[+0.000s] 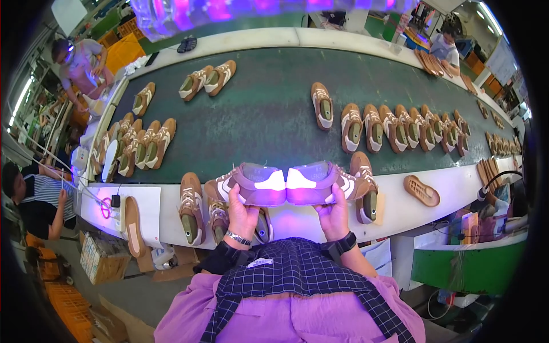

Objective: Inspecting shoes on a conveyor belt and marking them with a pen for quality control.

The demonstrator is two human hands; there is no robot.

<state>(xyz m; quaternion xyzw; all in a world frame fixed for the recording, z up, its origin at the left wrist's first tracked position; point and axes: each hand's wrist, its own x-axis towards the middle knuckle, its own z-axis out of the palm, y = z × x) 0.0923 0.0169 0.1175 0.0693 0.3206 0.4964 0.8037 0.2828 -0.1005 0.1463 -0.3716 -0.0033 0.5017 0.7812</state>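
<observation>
My left hand grips a brown sneaker with white trim, its toe to the left. A matching sneaker, toe to the right, is in my right hand. The two white heel patches face each other and seem to touch, lit by purple light. On the white ledge to the left stand a brown sneaker and another sneaker partly behind my left hand. Beyond my right hand another sneaker rests on the ledge, its olive lining showing.
Past the white ledge runs a dark green conveyor belt with a row of sneakers at right and a cluster at left. Loose soles lie on the ledge. Co-workers are at the far left and far right.
</observation>
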